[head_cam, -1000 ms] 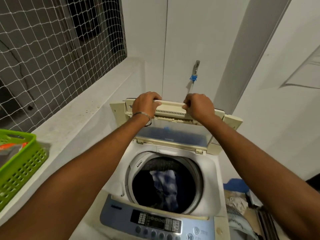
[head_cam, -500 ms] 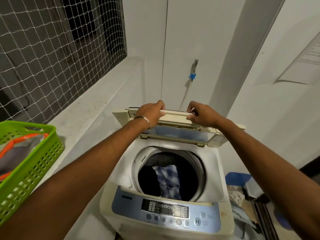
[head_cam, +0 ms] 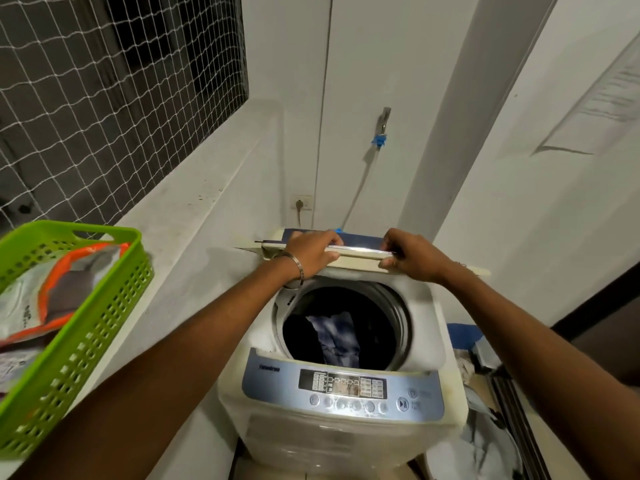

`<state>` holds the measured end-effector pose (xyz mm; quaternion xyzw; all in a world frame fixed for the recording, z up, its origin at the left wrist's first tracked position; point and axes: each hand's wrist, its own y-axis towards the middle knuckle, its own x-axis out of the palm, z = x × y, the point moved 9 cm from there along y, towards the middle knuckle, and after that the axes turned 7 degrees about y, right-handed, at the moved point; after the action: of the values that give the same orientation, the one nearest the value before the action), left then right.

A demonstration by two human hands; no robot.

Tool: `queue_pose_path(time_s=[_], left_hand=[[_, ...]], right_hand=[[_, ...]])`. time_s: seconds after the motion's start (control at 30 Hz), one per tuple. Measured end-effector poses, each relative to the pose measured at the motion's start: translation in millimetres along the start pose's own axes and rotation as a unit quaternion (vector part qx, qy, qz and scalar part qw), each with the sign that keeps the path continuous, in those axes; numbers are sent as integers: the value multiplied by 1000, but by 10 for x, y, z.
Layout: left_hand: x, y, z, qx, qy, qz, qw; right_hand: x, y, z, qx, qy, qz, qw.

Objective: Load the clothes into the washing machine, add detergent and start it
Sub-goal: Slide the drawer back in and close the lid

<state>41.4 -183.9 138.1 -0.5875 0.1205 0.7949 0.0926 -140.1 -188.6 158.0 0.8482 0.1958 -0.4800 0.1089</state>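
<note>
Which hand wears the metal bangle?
The left hand, gripping the washer lid; a metal bangle circles its wrist. The right hand has none like it.

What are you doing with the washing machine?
A person is holding the folded lid of the top-loading washing machine at its back edge, the left hand and the right hand both gripping it. The drum is open, with dark and blue-checked clothes already inside. A green basket with a pouch in it sits on the ledge to the left. The control panel is untouched.
</note>
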Motion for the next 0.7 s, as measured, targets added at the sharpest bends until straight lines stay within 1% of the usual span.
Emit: queue_pose_path(time_s=[0.1,0.23,0.3,0.4,0.5,0.7], left_hand=[[240,-165,-28,-6,-43,-56,998],[488,-394,-17,-2,-63,-66,996],[561,-484,7,-11,-55,-72,996],[748,-607,56,-14,-19,-108,994],[1018,-750,90,-18,12,-143,989],[1501,-967,60,-52,29,-143,988]], right_hand=[[206,-154,9,-16,2,-20,1000],[501,-357,39,-27,-17,-43,999],[625,-425,73,-36,-27,-43,998],[863,-523,158,-31,-34,-57,997],[1209,-662,280,-3,-51,-72,996],[1728,-861,515,40,-74,-51,995]])
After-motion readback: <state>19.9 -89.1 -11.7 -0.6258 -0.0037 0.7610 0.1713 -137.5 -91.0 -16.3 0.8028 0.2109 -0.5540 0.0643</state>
